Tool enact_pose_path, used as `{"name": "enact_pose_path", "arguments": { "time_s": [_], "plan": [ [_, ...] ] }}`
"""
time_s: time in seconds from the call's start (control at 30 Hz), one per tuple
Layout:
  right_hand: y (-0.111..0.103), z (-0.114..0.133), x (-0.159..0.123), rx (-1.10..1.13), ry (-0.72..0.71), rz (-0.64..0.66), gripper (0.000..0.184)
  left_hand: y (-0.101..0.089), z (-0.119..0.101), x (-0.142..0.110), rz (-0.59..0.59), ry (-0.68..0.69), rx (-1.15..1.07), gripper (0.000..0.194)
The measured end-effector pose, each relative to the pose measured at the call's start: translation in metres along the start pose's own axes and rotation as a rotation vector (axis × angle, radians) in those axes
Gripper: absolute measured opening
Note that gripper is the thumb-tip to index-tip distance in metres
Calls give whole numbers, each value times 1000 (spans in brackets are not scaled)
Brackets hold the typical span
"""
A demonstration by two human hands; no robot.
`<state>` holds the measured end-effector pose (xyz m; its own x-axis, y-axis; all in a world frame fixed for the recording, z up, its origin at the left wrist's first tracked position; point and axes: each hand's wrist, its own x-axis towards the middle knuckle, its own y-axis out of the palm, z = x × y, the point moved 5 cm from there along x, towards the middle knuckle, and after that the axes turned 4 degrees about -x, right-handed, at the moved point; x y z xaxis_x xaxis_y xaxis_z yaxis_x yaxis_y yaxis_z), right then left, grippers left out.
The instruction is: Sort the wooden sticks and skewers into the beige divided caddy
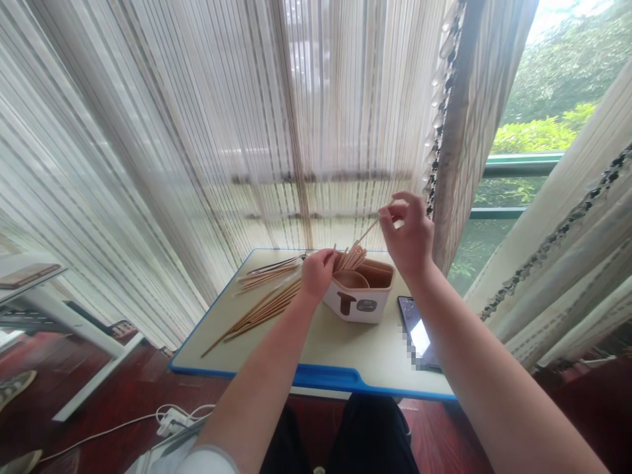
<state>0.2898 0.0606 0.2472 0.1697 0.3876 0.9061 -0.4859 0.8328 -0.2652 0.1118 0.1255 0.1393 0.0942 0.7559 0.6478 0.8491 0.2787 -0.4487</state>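
A white box with a brown inside (358, 306) stands on the small table, holding a bundle of light wooden chopsticks (351, 258) and a round brown bowl-like piece (351, 279). My right hand (409, 234) is raised above the box's right side, its thumb and fingers pinched on one thin chopstick (368, 230) that slants down toward the bundle. At the box's left rim is my left hand (316, 273), closed; what its fingers grip is partly hidden. Left of it lie brown chopsticks (261, 315) fanned out, and behind them a wrapped bundle of pale sticks (269, 276).
A phone (417, 332) lies right of the box, under my right forearm. The table (197, 352) has a blue edge. Striped curtains hang close behind it. On the floor at left are a power strip with white cables (178, 421) and another table's leg (99, 375).
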Motion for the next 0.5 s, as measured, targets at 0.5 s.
{"name": "enact_pose_path", "arguments": {
  "time_s": [0.5],
  "plan": [
    [58,-2,-34,-5,-109,514,21,-2,-14,-2,-26,144,70,21]
  ]
}}
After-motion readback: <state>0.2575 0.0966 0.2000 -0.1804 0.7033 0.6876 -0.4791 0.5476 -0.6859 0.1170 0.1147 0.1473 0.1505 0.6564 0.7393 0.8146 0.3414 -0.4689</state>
